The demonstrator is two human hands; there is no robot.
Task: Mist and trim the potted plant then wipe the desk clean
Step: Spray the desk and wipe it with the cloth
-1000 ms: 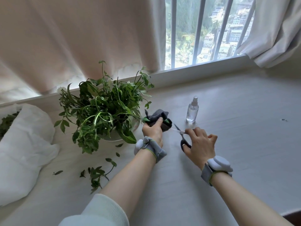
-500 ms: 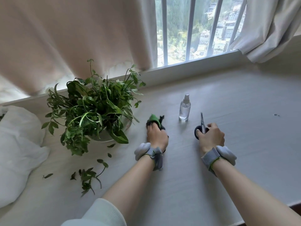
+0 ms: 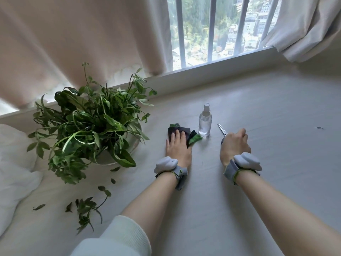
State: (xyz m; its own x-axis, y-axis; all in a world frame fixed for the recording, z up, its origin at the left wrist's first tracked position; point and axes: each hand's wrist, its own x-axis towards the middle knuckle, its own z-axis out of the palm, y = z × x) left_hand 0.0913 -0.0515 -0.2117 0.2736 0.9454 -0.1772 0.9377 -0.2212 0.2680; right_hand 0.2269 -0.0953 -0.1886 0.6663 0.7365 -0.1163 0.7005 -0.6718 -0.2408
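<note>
**Left hand pressing the cloth flat, right hand gripping the scissors**

The fingers (image 3: 177, 134) of the left hand (image 3: 178, 147) are lying straight and close together, pressing flat on a dark grey and green cloth (image 3: 191, 134) that is lying crumpled on the table (image 3: 276, 154). The right hand (image 3: 234, 146) is curling its fingers (image 3: 242, 132) round the handles of the scissors (image 3: 222, 130). The handles are mostly hiding under the hand, and the closed blades are pointing away towards the window. Whether the scissors are touching the table cannot be told.

A clear spray bottle (image 3: 205, 122) is standing upright between the two hands, just beside the cloth's green corner and near the scissor tips. Both wrists are wearing grey bands with white pods (image 3: 247, 160).

Further left, well apart from the hands, the potted plant (image 3: 88, 119) is sitting in its pale pot (image 3: 135, 143), its leaves spilling over the rim. Cut leaves (image 3: 86, 207) are lying scattered on the table in front of it. White fabric (image 3: 13, 172) is bunching at the left edge. A small dark speck (image 3: 318, 128) is showing on the table at the far right. Curtains (image 3: 83, 37) are hanging on either side of the barred window (image 3: 212, 30).
</note>
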